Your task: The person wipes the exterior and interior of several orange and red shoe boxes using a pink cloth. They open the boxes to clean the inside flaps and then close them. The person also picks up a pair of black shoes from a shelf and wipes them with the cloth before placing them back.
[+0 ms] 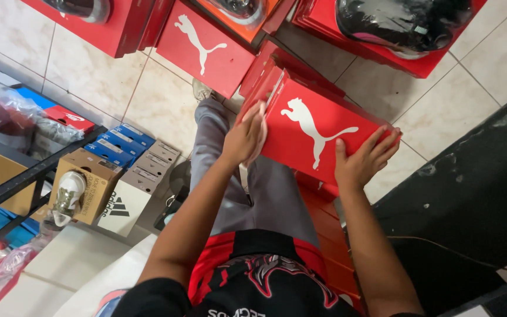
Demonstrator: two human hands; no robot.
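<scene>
Head view, reading left to right; at the left edge a dark metal shelf rack (pixel 13 182) is carrying plastic-wrapped goods and a flat red box (pixel 68 117); beside it, on the tiled floor (pixel 148 100), a row of blue shoe boxes (pixel 118 144) and grey ones (pixel 151 167) is lying flat, with a brown cardboard box (pixel 92 185) showing a pale shoe in its open end and a white box (pixel 123 208) with a black mark leaning against it. Left hand (pixel 244 138) is pressing flat against the left end of the red shoe box (pixel 312 132), fingers spread, not clenched; right hand (pixel 362 161) is gripping the near long edge towards the right corner, thumb up on the lid. The box, red with a white leaping-animal mark on its lid, is being held tilted above a stack of further red boxes (pixel 324 235) beside the grey trouser leg (pixel 265 194). Judgement: handling step is mid-carry, box fully supported by both hands; setting it down squarely would call for levelling it first. Along the top edge, open red boxes (pixel 206 50) are showing dark shoes (pixel 403 23); at right, a black mat (pixel 476 194).
</scene>
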